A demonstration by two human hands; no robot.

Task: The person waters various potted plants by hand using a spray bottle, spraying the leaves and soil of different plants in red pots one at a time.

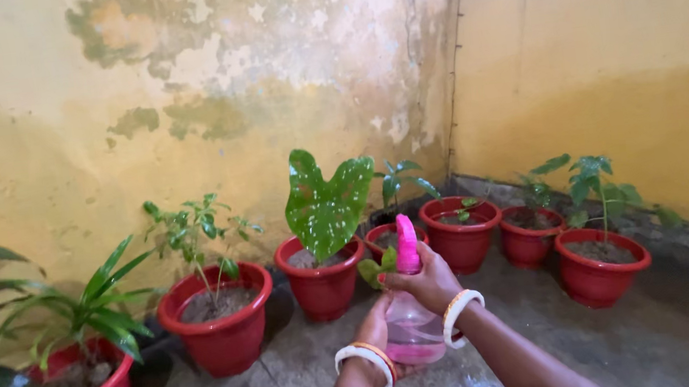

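Squarely before red pots (pixel 322 283), spray bottle (pixel 413 314) in both hands: left hand (pixel 373 329), right hand (pixel 428 284).

Red pots along a yellow corner

Seven red pots curve from lower left to right: a strap-leaf plant (pixel 88 310), a thin shrub (pixel 199 230), a spotted leaf (pixel 328 204) at centre, small seedlings (pixel 399 181) behind, and a sapling (pixel 595 184) at right. Peeling wall (pixel 204 72) fills the upper frame; grey floor (pixel 674 329) lies at lower right.
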